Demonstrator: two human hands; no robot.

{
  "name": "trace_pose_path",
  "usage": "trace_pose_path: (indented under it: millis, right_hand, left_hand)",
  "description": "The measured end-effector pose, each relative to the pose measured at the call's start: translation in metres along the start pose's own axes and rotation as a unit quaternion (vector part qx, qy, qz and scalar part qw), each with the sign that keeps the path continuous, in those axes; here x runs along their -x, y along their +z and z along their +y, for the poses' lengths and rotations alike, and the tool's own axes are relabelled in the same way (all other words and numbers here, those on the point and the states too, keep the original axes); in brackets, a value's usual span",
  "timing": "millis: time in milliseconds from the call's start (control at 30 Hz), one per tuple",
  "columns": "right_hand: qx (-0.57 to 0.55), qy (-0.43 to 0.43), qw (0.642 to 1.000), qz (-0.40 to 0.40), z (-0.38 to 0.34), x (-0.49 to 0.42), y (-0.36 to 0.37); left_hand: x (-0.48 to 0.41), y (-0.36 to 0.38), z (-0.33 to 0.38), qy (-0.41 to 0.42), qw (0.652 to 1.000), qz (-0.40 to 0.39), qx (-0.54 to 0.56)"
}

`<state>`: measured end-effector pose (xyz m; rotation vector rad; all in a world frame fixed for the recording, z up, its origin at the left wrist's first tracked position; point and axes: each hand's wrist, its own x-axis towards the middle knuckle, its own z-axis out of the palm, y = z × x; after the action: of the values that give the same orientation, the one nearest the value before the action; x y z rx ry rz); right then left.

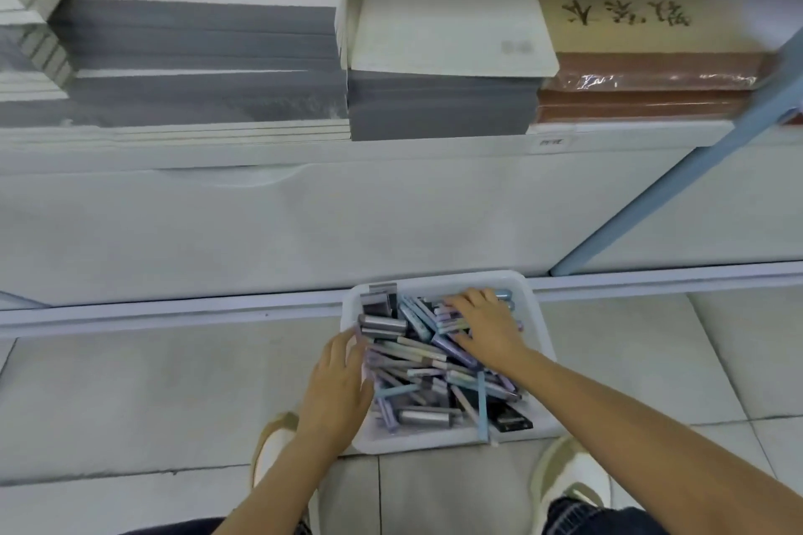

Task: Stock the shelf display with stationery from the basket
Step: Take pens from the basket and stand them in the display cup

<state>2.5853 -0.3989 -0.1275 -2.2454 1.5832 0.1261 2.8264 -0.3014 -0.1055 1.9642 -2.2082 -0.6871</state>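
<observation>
Pens (417,356) fill the basket (439,278), lower centre of frame. Right hand (486,330) lies on the heap, pens crossing under its fingers (462,300), grasp unclear; left hand (339,387), released, touches the rim

Our left shoe (270,454) and right shoe (570,477) were pale cream with olive-tan trim around the heels, and we wore dark denim trousers (580,518). Our left hand (340,384), right hand (487,328) and forearms (652,419) were bare.
</observation>
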Motion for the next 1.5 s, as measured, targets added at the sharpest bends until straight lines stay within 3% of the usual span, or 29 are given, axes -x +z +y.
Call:
trace_pose_path:
  millis: [100, 300, 400, 533, 633, 700, 767, 833, 933, 1000, 1100, 1167, 1433, 1500]
  right_hand:
    - [0.079, -0.021, 0.996, -0.025, -0.002, -0.011, 0.003]
    - [0.089, -0.061, 0.994, -0.008, 0.005, -0.021, -0.005]
    - [0.016, -0.071, 0.997, 0.033, 0.009, -0.020, -0.023]
    - [-0.177, -0.086, 0.975, 0.102, -0.001, -0.016, -0.058]
    - [-0.331, -0.045, 0.940, 0.069, -0.017, -0.012, -0.081]
    - [-0.426, -0.023, 0.904, 0.003, -0.031, -0.007, -0.090]
    - [-0.483, -0.023, 0.873, -0.065, -0.043, 0.000, -0.092]
    - [-0.515, -0.015, 0.851, -0.103, -0.048, 0.004, -0.089]
    - [-0.540, 0.002, 0.836, -0.097, -0.041, 0.007, -0.083]
    - [-0.516, 0.033, 0.854, -0.054, -0.026, 0.008, -0.076]
    - [-0.315, 0.089, 0.945, -0.024, 0.007, 0.012, -0.054]
    - [-0.196, 0.111, 0.973, -0.053, 0.022, 0.020, -0.036]
    - [-0.031, 0.058, 0.995, -0.077, 0.028, 0.025, 0.000]
    - [-0.051, 0.060, 0.994, -0.077, 0.028, 0.026, 0.001]
  left_hand:
    - [0.001, 0.003, -0.002, 0.005, 1.000, 0.018, 0.018]
    - [-0.003, 0.003, -0.006, -0.009, 1.000, 0.018, 0.011]
    - [-0.005, 0.000, 0.000, -0.010, 0.999, 0.033, 0.010]
    - [-0.016, -0.009, 0.013, 0.004, 0.997, 0.071, 0.033]
    - [-0.028, -0.023, 0.036, 0.034, 0.984, 0.093, 0.147]
    - [-0.035, -0.036, 0.058, 0.009, 0.946, 0.001, 0.323]
    - [-0.041, -0.041, 0.077, -0.035, 0.856, -0.108, 0.504]
    - [-0.045, -0.038, 0.083, -0.057, 0.819, -0.123, 0.558]
    - [-0.042, -0.032, 0.077, -0.093, 0.796, -0.128, 0.584]
    - [-0.039, -0.026, 0.066, -0.128, 0.806, -0.114, 0.567]
    - [-0.036, -0.020, 0.053, -0.175, 0.816, -0.094, 0.543]
    - [-0.035, -0.015, 0.049, -0.197, 0.817, -0.088, 0.535]
    - [-0.033, -0.007, 0.045, -0.218, 0.811, -0.075, 0.538]
    - [-0.033, -0.006, 0.043, -0.217, 0.813, -0.070, 0.536]
